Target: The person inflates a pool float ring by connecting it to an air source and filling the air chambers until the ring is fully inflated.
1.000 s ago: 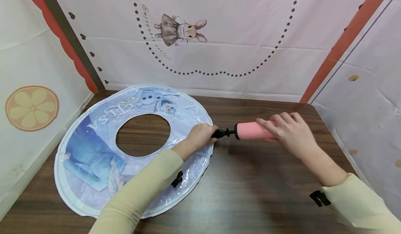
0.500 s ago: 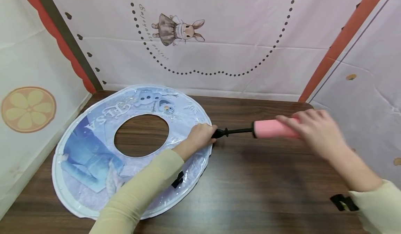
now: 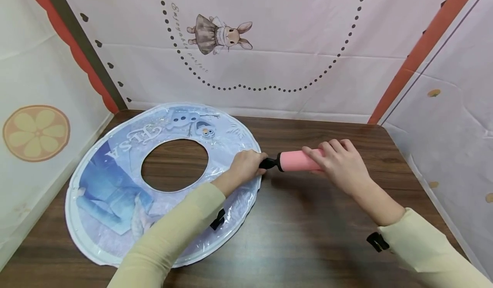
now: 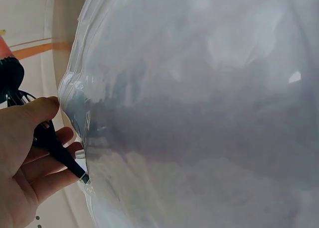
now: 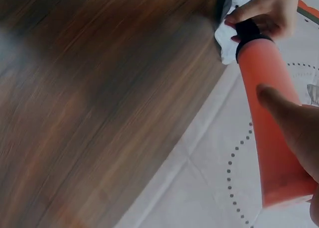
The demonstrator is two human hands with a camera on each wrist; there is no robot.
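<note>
A blue and white inflatable swim ring, printed with a snowman and the word ELSA, lies on the left of the table. At its right edge my left hand grips the black handle end of a hand air pump; in the left wrist view the pump's black nozzle runs between the fingers to the ring's edge. My right hand holds the pink barrel of the pump. The barrel sits close against the black end, and no rod shows between them. Part of the ring is hidden under my left forearm.
Dark wood table spreads in front and to the right. A printed cloth with a rabbit hangs along the back, and similar cloths stand at both sides. Black straps show by the sleeves.
My right hand pulled the pink barrel away to the right, baring the black rod, then pushed it back left against the black end. My left hand and the ring stayed in place.
</note>
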